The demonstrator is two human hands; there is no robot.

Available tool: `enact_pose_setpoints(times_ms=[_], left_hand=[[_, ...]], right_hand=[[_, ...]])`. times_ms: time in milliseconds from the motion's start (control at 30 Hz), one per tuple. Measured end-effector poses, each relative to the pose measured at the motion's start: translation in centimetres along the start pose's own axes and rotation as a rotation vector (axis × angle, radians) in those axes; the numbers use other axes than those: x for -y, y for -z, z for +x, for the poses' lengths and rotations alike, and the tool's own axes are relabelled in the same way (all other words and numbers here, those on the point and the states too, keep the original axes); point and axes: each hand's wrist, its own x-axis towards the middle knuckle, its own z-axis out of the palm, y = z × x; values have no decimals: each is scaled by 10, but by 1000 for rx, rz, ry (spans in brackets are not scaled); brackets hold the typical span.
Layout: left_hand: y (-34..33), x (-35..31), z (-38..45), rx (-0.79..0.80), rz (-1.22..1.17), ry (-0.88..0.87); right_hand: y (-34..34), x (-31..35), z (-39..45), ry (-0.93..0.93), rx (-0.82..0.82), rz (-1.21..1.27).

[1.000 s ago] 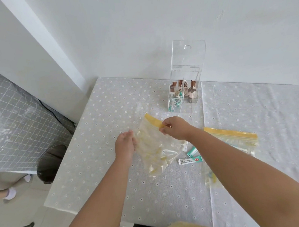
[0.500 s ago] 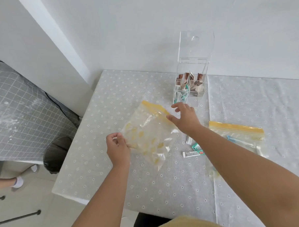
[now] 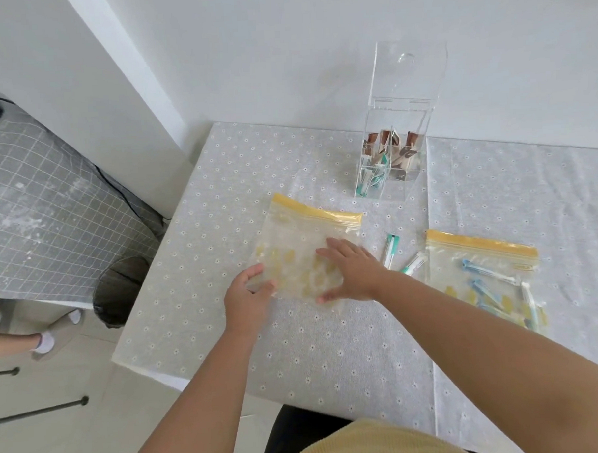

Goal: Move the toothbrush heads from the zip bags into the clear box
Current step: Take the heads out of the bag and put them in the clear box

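A clear zip bag [image 3: 301, 240] with a yellow seal strip lies flat on the table, with no toothbrush heads showing inside. My left hand [image 3: 247, 298] pinches its near left corner. My right hand [image 3: 352, 270] rests flat on the bag, fingers spread. A second zip bag [image 3: 481, 276] at the right holds several blue and white toothbrush heads. Two wrapped toothbrush heads [image 3: 391, 249] lie loose between the bags. The clear box [image 3: 395, 153] stands at the back with its lid up, with wrapped heads in its compartments.
The table [image 3: 227, 332] wears a dotted grey cloth; its left edge and near corner are close to my left arm. A white wall runs right behind the box. On the floor at left are a grey checked cover, a dark stool and another person's foot.
The bag was held up in the air between both hands; now it lies flat on the table. My right hand let go of the seal strip and moved onto the bag's middle.
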Motion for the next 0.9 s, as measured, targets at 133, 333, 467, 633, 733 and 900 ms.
enact_pose_setpoints(times_ms=[133, 333, 467, 633, 733, 900], left_hand=[[11, -1, 7, 14, 63, -31], [15, 1, 12, 41, 189, -72], [16, -6, 13, 106, 447, -83], [-2, -31, 20, 212, 949, -247], [-29, -40, 30, 335, 926, -541], [-59, -44, 62, 318, 847, -736]], right_hand=[[-4, -8, -2, 64, 22, -188], [-1, -11, -1, 66, 45, -183], [4, -6, -1, 59, 1, 7], [3, 6, 8, -27, -203, 126], [0, 16, 15, -120, -208, 53], [-3, 14, 24, -159, -187, -31]])
